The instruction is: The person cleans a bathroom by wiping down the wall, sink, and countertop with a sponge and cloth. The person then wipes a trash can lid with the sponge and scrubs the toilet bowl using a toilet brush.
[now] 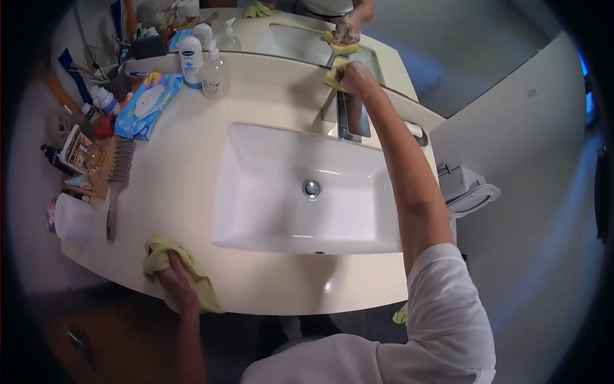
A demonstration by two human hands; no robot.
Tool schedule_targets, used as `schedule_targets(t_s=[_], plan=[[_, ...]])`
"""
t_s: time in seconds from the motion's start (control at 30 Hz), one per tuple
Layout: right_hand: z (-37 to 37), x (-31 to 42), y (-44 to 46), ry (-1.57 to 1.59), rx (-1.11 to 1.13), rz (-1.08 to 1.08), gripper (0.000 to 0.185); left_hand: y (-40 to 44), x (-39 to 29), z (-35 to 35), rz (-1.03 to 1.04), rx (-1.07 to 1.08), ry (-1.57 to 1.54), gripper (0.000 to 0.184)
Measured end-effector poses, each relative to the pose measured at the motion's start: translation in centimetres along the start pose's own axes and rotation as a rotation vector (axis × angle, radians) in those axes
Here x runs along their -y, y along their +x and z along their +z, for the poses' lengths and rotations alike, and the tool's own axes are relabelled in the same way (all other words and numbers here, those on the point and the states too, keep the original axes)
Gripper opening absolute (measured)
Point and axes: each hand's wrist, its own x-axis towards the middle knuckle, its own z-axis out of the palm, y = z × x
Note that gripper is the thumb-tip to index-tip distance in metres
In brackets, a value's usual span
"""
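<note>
Over the far rim of the white basin [256, 192], the right hand [357, 80] is closed in a loose fist around a yellow cloth [333, 77], whose edge sticks out past the fingers just above the faucet [350, 118]; whether the cloth touches the metal cannot be told. Near the front left of the cream tabletop [169, 185], the left hand [178, 281] lies partly open with its fingers on a crumpled green cloth [160, 246], pressing it close to the front edge; one end of this cloth trails right along that edge. How firmly the fingers grip it cannot be told. The basin sits between the two hands, with a round metal drain [311, 188] in its floor. Behind the tabletop, the mirror [409, 32] reflects the right hand and the yellow cloth. Along the back, left of the faucet, a white bottle [190, 61] and a clear pump bottle [216, 77] stand upright side by side, with a blue tissue pack [148, 102] just to their left. Farther left, a hairbrush [121, 160] lies with its handle toward the front, beside a wooden tray [101, 187] of small items, and a white container [75, 219] stands near the left edge. Beyond the right end of the tabletop is a toilet [473, 198] with its seat visible, and a second piece of green fabric [400, 314] shows below the front edge, next to the white sleeve [438, 281] of the right arm.
</note>
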Motion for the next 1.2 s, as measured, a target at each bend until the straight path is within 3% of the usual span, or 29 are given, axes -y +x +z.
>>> schedule_targets(t_s=[0.1,0.23,0.3,0.33,0.37,0.5,0.53,0.57,0.6,0.63,0.7,0.73,0.8,0.87,0.93,0.97,1.03,1.13,1.2], plan=[[-2.2,1.2,-4.0,0.079,0.013,0.030,0.010,0.0,2.0,-0.4,-0.194,0.106,0.025,0.031],[-5.4,4.3,-13.1,0.173,-0.170,-0.187,0.012,0.1,0.5,-0.3,-0.190,0.086,-0.046,0.031],[-4.8,2.5,-9.4,0.239,0.106,0.084,0.017,-0.2,1.4,-0.5,-0.184,0.124,-0.005,0.031],[-3.3,0.5,-6.5,0.113,0.061,0.011,0.020,-0.2,0.7,-0.6,-0.191,0.119,-0.003,0.031],[-1.9,-1.8,-3.6,0.198,0.092,0.052,0.023,0.1,-0.7,-0.7,-0.169,0.121,-0.024,0.032],[-0.5,-4.2,-2.9,0.088,-0.050,-0.159,0.014,-0.1,1.0,-0.4,-0.150,0.099,0.035,0.032],[-2.0,-2.9,-5.7,0.116,-0.065,-0.341,0.014,0.0,0.5,-0.4,-0.150,0.104,0.032,0.032],[-3.3,-0.9,-9.0,0.108,0.051,-0.200,0.014,0.0,-0.5,-0.5,-0.161,0.096,0.002,0.032],[-4.4,0.5,-12.2,0.075,-0.004,-0.302,0.019,0.0,-1.0,-0.4,-0.176,0.085,-0.029,0.032],[-6.5,3.1,-13.8,0.140,0.080,-0.102,0.027,0.0,-0.7,-0.4,-0.179,0.084,-0.030,0.032],[-4.6,0.8,-12.1,0.135,0.045,-0.188,0.025,-0.1,0.4,-0.4,-0.149,0.095,0.070,0.031],[-4.0,0.0,-9.7,0.126,0.039,-0.131,0.022,-0.1,0.3,-0.3,-0.149,0.099,0.072,0.031],[-1.5,-2.5,-3.7,0.128,-0.017,-0.078,0.018,0.1,-0.2,-0.3,0.036,0.029,0.119,0.036],[0.1,-3.4,-2.1,0.144,-0.059,-0.085,0.018,-0.1,0.6,-0.3,-0.011,0.034,0.121,0.036],[-1.1,-2.8,-4.0,0.058,0.144,0.022,0.019,0.1,0.4,-0.3,-0.036,0.060,0.116,0.036],[-2.7,-1.3,-7.3,0.082,0.020,-0.161,0.019,0.2,-0.1,-0.3,-0.053,0.051,0.087,0.034],[-4.2,1.5,-12.8,0.100,-0.147,-0.274,0.018,0.2,-0.8,-0.2,-0.070,0.039,0.056,0.032],[-3.3,0.3,-10.4,0.091,-0.044,-0.210,0.019,0.1,-0.3,-0.3,-0.125,0.056,-0.007,0.032],[-1.9,-1.7,-4.6,0.051,0.048,-0.087,0.021,-0.1,2.1,-0.4,-0.113,0.082,0.135,0.032]])
